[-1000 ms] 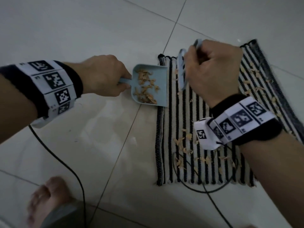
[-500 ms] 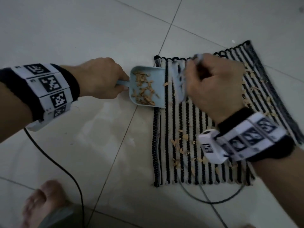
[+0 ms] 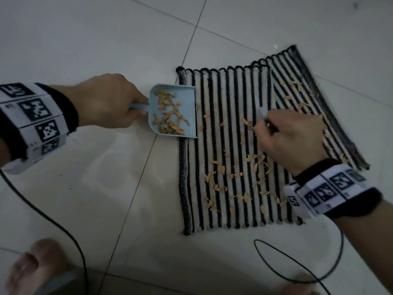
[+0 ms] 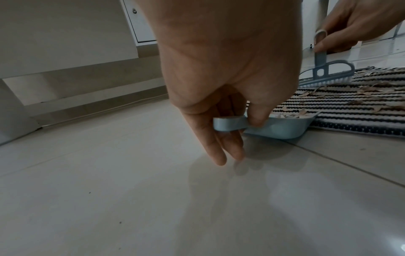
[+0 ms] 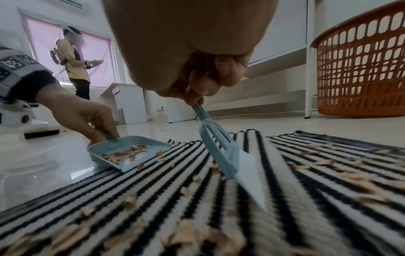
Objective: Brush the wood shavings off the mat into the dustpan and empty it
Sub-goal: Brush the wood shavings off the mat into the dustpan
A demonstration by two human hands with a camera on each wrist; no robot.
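Note:
A black-and-white striped mat [image 3: 223, 145] [image 5: 306, 199] lies on the tiled floor, strewn with tan wood shavings [image 3: 234, 173] [image 5: 186, 233]. My left hand [image 3: 110, 103] [image 4: 230, 121] grips the handle of a light blue dustpan [image 3: 176, 111] [image 4: 280, 124] [image 5: 129, 152] whose lip rests on the mat's left edge; it holds a heap of shavings. My right hand [image 3: 291, 137] [image 5: 201, 83] grips the handle of a light blue brush [image 5: 228, 155] [image 4: 326, 72], bristles down on the middle of the mat, apart from the dustpan.
An orange plastic basket [image 5: 361, 69] stands beyond the mat at the right. Black cables [image 3: 297, 262] trail on the floor near the mat's front edge and at the left. My bare foot [image 3: 32, 269] is at the lower left. Another person [image 5: 74, 64] stands far off. White cabinets [image 4: 65, 43] line the wall.
My right hand has drawn the brush away from the dustpan's lip, rightward and toward me, to the middle of the mat. The left hand and dustpan have stayed put.

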